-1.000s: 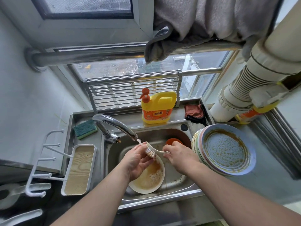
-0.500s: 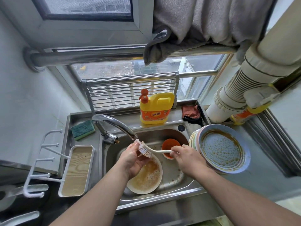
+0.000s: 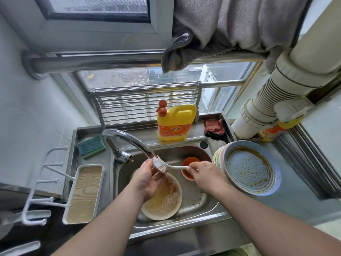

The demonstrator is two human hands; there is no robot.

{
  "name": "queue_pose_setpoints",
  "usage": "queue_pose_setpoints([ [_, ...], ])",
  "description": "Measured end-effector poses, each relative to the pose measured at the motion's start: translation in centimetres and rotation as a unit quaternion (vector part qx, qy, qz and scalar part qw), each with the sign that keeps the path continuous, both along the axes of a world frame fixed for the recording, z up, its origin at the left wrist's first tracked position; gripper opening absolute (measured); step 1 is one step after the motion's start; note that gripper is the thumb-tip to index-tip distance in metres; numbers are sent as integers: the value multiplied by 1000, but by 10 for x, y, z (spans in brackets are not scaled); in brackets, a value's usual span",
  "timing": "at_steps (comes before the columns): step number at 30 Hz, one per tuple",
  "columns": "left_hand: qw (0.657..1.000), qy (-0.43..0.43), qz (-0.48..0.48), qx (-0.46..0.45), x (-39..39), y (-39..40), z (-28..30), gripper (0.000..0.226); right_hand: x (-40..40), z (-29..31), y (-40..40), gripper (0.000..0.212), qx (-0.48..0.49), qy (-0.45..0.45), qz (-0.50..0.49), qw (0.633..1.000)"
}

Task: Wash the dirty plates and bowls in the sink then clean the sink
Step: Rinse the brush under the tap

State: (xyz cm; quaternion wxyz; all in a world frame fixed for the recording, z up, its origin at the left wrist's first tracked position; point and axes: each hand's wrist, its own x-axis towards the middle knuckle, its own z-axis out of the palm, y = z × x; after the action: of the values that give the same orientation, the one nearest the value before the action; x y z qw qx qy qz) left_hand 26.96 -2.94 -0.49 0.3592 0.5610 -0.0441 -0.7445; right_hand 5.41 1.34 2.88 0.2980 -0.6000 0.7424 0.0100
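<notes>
Now | your right hand (image 3: 202, 173) grips the brush (image 3: 162, 166) under the tap (image 3: 129, 140), left hand (image 3: 149, 179) cupped loosely against its bristles | bowl (image 3: 166, 202) unwashed mid-sink (image 3: 195, 204); plate stack (image 3: 252, 169) (dirty) at its right edge.

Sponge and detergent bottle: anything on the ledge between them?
Head view: only the faucet base stands between the sponge and detergent bottle; the ledge is otherwise bare steel.

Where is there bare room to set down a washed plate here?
Bare steel counter lies right of the plate stack. A narrow strip runs between sponge and detergent bottle. The sink is crowded: dirty plate, orange bowl, both hands.
</notes>
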Motion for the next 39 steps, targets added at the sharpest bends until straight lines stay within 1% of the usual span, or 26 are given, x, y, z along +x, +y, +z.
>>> queue_pose_setpoints([
  [3, 1000, 10, -14, -2, -12, 3, 2, 19, -16, -3, 6, 34, 1, 7, -12, 1000],
  [8, 999, 27, -31, 1, -21, 6, 4, 20, -33, -3, 11, 32, -14, 18, -42, 999],
  [12, 999, 4, -34, -10, -12, -2, 5, 21, -23, -2, 5, 33, -44, 13, -37, 998],
  [16, 1000, -13, -21, -16, 6, -13, 8, 20, -3, 1, -9, 32, -66, 14, -19, 998],
  [19, 1000, -13, 1, -22, 20, -17, 8, 28, 12, 4, -22, 33, -67, 26, -17, 997],
  [21, 999, -3, 25, -26, 28, -17, 10, 30, 22, 3, -32, 35, -62, 28, -16, 998],
  [24, 998, 5, 52, -18, 39, -17, 7, 25, 34, 0, -43, 36, -52, 30, 0, 998],
  [27, 998, 6, 59, 4, 42, -14, 4, 15, 37, -3, -44, 36, -43, 32, 12, 998],
  [31, 999, 10, 46, 21, 28, -6, 3, 16, 19, -8, -34, 35, -19, 39, 6, 999],
  [34, 999, 25, 21, 27, 10, -1, 5, 19, -1, -8, -26, 35, -10, 43, -19, 999],
  [39, 998, 48, -5, 30, -16, 0, 12, 23, -29, -8, -20, 34, -19, 61, -40, 997],
])
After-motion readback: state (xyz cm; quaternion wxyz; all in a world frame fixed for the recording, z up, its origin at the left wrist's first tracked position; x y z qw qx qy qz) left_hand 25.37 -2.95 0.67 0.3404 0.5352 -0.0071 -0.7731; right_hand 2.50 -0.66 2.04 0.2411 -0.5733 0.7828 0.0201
